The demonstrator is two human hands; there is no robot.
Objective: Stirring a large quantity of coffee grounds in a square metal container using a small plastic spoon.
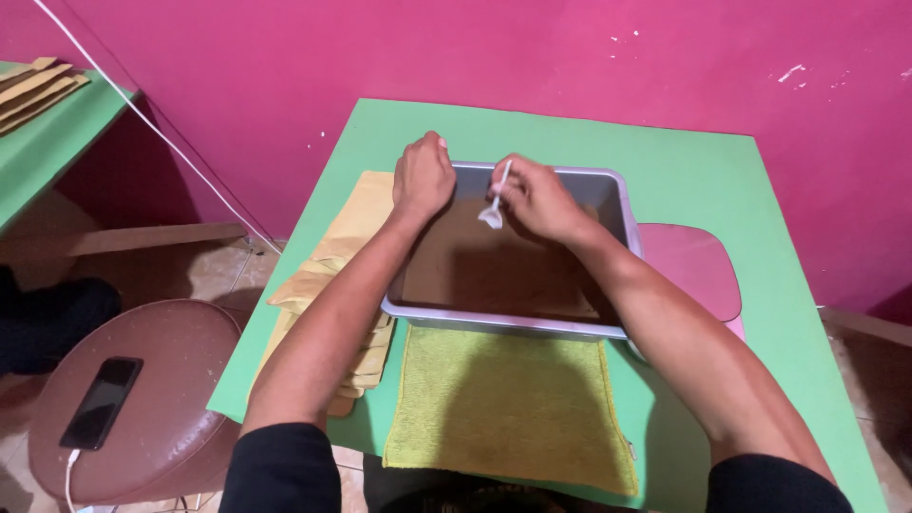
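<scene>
- Head view — the step in hand looks like working the brown contents of the grey rectangular tub (622, 204) with a small white plastic spoon (495, 201); the tub sits at the middle of the green table (703, 157), its near rim just above a yellow-green towel (508, 404).
- The right hand (537, 195) is closed around the spoon's handle, pinching it near the top, with the bowl of the spoon pointing down over the brown surface at the far end of the tub.
- The left hand (423, 176) is curled into a loose fist at the tub's far-left corner; it seems to rest on the rim, though whether it grips anything I cannot tell.
- Judged from this, the next move calls for a steady tub and a light, controlled dip of the spoon — too much force could slop the contents over the low wall.
- Count: one tub, one spoon, one towel, one pink lid or board (693, 266) to the right of the tub.
- A stack of tan envelopes (356, 228) lies left of the tub; the number cannot be told.
- Off the table: one brown stool (161, 351) carrying one black phone (100, 401).
</scene>
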